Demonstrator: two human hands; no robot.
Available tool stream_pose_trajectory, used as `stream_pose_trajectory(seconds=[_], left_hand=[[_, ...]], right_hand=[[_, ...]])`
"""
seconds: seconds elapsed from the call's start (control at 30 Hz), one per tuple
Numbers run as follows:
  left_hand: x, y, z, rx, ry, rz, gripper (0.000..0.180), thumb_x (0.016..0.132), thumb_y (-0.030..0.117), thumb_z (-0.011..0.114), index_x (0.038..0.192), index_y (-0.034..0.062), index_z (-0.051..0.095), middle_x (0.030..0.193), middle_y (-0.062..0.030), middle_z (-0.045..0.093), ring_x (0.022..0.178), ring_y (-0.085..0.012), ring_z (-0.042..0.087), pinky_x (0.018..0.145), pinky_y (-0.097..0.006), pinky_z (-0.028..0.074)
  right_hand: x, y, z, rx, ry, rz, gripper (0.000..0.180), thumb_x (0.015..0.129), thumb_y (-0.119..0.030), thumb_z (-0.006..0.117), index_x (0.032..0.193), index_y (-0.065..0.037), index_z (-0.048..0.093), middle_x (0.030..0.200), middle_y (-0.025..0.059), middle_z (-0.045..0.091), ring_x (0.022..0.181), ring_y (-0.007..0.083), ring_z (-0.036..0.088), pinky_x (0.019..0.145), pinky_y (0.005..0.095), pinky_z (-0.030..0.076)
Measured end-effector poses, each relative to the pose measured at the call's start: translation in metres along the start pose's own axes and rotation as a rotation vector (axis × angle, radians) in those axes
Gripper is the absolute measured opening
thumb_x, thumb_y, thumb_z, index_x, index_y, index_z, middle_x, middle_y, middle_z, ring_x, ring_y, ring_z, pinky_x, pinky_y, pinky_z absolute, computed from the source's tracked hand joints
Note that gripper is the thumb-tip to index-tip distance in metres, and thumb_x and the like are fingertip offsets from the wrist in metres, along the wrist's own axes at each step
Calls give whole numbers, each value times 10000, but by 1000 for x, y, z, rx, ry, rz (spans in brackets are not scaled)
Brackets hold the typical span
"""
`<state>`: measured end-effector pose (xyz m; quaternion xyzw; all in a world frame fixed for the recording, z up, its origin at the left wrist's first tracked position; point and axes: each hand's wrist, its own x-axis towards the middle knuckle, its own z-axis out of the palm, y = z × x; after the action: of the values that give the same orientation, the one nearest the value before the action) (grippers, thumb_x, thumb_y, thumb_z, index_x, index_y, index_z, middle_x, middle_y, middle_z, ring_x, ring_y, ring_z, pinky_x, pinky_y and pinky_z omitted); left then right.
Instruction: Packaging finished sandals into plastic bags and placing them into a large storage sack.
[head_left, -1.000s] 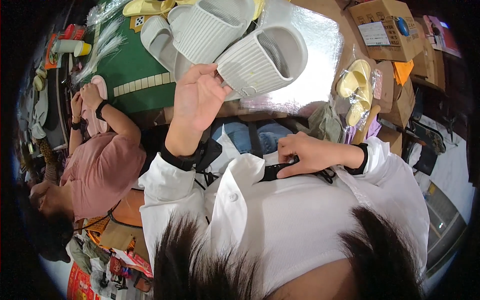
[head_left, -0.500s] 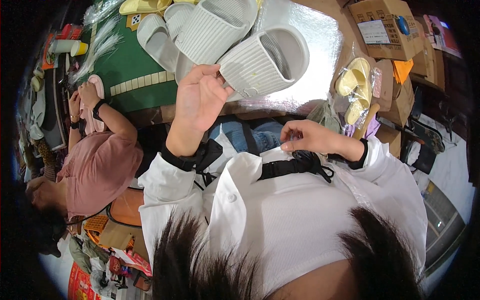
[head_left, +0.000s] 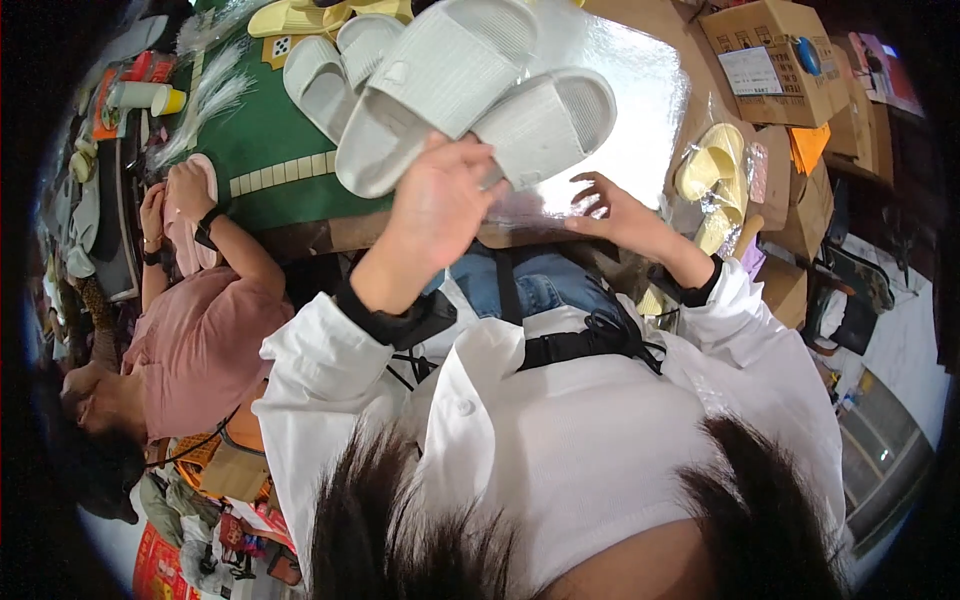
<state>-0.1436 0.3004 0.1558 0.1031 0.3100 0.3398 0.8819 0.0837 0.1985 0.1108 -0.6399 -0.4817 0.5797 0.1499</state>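
Observation:
My left hand (head_left: 440, 212) is at the table's near edge, fingers and thumb closed around the near end of a light grey slide slipper (head_left: 545, 130). The slipper is tilted, its ribbed strap facing up. Touching it on the left is a second grey slipper (head_left: 450, 60), which overlaps more grey slippers (head_left: 375, 160) beneath. My right hand (head_left: 630, 215) hovers by the front edge of a shiny silvery sheet (head_left: 640, 130), fingers curled but apart, holding nothing. Part of my left hand's grip is hidden behind its own palm.
Yellow slippers in clear plastic (head_left: 715, 185) lie at the right, beside cardboard boxes (head_left: 775, 60). A row of cream tiles (head_left: 280, 175) lies on the green table top (head_left: 300, 205). At the left, another person (head_left: 205, 350) handles a pink slipper (head_left: 185, 240).
The held slipper has turned and lowered beside the other grey ones, exposing another slipper at the left. My right hand has moved from my waist forward to the table edge, its fingers spreading.

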Motion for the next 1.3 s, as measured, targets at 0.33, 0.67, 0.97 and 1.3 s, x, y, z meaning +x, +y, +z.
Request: stream_pose_trajectory(seconds=[0.33,0.67,0.97,1.3], left_hand=[[42,-65,16,-282,-160,-305,240,877,159,402,1024,-29,421,1128,-151,466,1116,-280,435,966,-444,352],[78,-106,-74,2110,-384,-229,324,761,176,499,1041,33,581,1029,-201,535,1005,-345,515,854,-388,424],[51,-114,-111,2215,-670,205,350,717,121,541,1061,63,571,1108,-197,444,1084,-344,450,901,-419,374],[48,-17,-110,1664,-1109,-587,246,738,57,548,974,-2,583,925,-172,598,888,-299,568,783,-365,444]], right_hand=[[35,26,-5,666,699,-178,573,721,93,542,1228,-38,310,1109,128,508,1006,198,513,842,298,427],[55,103,-17,-398,850,170,434,717,-212,616,1126,-117,509,1044,175,522,984,360,488,820,432,409],[81,105,31,-402,754,-167,149,666,-55,539,744,-150,624,1256,304,363,1140,503,343,930,438,343],[-1,78,-2,-224,269,13,183,706,-45,551,886,-39,583,943,132,577,816,273,569,715,330,449]])
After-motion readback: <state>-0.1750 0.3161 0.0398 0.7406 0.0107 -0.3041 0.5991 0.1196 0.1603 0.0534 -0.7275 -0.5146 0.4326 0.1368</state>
